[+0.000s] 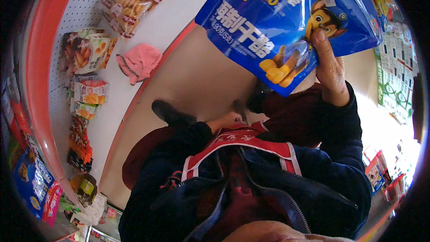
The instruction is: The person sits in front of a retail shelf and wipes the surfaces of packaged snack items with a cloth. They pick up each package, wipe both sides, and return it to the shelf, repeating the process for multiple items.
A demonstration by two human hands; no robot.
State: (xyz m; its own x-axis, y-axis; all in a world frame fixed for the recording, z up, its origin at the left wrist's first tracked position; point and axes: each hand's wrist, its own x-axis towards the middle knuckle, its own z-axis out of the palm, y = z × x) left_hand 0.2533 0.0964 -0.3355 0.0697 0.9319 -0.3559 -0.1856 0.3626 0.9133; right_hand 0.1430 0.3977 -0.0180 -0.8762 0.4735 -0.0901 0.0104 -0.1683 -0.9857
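My right hand [327, 64] holds up a glossy blue snack pouch [248, 23], its thumb pressed flat on the printed front near the lower right. The pouch bears large white and yellow writing, a cartoon dog and a small pale sticker. The rest of that hand's fingers are behind the pouch. My left hand [225, 122] is low in front of my body, above the red apron [235, 143]. A dark, blurred thing [240, 109] shows beside its fingers; whether the hand grips it is unclear. A crumpled pink cloth [139, 62] lies on the white shelf [117, 121] at left.
Bagged biscuits [129, 5], packaged snacks [89, 50] and small packets [89, 94] line the shelf against a perforated back panel [79, 3]. A red shelf edge [43, 107] curves along the far left. Below lies the beige floor [201, 70]. More goods [396, 64] stand at right.
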